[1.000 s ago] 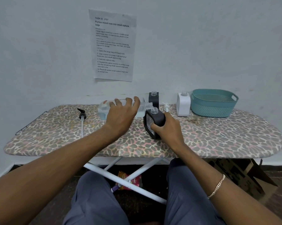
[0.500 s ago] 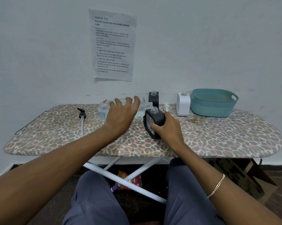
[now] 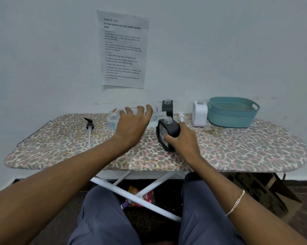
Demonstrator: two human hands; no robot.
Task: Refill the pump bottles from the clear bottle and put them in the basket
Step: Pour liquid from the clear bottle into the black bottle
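Note:
My left hand (image 3: 133, 125) grips the clear bottle (image 3: 112, 118), tipped on its side with its open neck over the mouth of a black pump bottle (image 3: 168, 131). That black bottle has no pump on it and leans left in my right hand (image 3: 182, 140), its base on the ironing board (image 3: 237, 147). A second black bottle (image 3: 167, 106) without its pump stands behind, by the wall. A white bottle (image 3: 200, 113), also open, stands next to the teal basket (image 3: 233, 113) at the back right. A black pump head (image 3: 89, 127) with its tube lies at the left; a white pump head (image 3: 181, 116) lies beside the white bottle.
The board has a leopard-print cover and stands against a wall with a printed sheet (image 3: 122, 50) taped above. White board legs (image 3: 131, 193), a snack packet (image 3: 142, 197) and a cardboard box (image 3: 265, 190) are below. My knees are under the front edge.

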